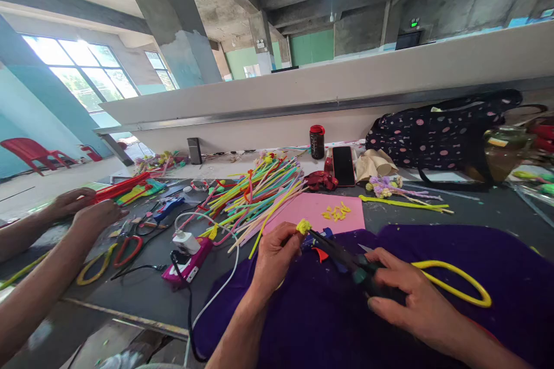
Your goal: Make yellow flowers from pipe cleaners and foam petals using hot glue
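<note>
My left hand (277,256) is closed, pinching a small fuzzy yellow pipe-cleaner flower (303,226) between thumb and fingertips. In my right hand (411,294) are dark-handled long-nose pliers (337,252), their tips reaching the flower; whether they grip it is too small to tell. A yellow-handled pair of scissors (465,282) lies against the right hand, a bit of blade poking out above the fingers. Behind the pliers, partly hidden, is a blue glue gun (325,237) with an orange trigger. A purple cloth (311,317) spreads beneath both hands.
Small yellow pieces (336,211) lie on a pink sheet (298,207). Beyond are piled colourful pipe cleaners (259,196), a phone (343,165), a bottle (317,142) and a patterned bag (433,132). A magenta power strip (188,265) trails cables. At left, a co-worker's hands (97,219) hold red strands.
</note>
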`<move>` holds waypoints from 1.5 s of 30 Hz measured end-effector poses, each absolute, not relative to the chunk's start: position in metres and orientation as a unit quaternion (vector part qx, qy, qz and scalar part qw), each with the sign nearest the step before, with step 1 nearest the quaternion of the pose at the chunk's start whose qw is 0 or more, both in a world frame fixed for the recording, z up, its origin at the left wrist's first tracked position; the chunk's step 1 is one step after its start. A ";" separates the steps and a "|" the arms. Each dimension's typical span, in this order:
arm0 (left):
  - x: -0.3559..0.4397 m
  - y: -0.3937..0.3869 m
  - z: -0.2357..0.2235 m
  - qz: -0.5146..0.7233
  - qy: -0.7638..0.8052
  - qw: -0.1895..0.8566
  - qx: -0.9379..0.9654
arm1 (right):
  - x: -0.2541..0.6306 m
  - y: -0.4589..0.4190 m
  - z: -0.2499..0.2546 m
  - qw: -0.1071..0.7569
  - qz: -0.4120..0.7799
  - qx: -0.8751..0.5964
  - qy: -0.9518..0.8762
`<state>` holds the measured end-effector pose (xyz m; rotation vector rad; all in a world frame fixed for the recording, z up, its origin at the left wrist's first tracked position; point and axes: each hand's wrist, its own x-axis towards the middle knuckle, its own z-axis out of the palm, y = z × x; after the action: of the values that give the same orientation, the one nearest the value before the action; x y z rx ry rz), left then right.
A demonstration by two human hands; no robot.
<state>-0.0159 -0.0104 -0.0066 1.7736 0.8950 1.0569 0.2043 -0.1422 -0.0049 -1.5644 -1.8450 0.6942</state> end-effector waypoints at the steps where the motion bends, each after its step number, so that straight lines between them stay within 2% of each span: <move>1: -0.016 -0.011 -0.006 0.423 0.361 0.423 0.715 | 0.205 -0.142 -0.006 0.307 0.259 -0.594 -0.698; 11: -0.014 -0.013 0.004 0.419 0.341 0.303 0.785 | 0.205 -0.142 -0.007 0.309 0.246 -0.598 -0.697; 19: -0.014 -0.013 0.007 0.416 0.354 0.289 0.786 | 0.204 -0.141 -0.005 0.312 0.253 -0.589 -0.702; 45: -0.018 -0.008 -0.003 0.385 0.309 0.127 0.860 | 0.213 -0.141 0.001 0.272 0.231 -0.572 -0.738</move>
<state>-0.0184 -0.0081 -0.0025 2.5038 0.9007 1.1212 0.2132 -0.1407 0.0009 -1.5395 -1.9877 0.6226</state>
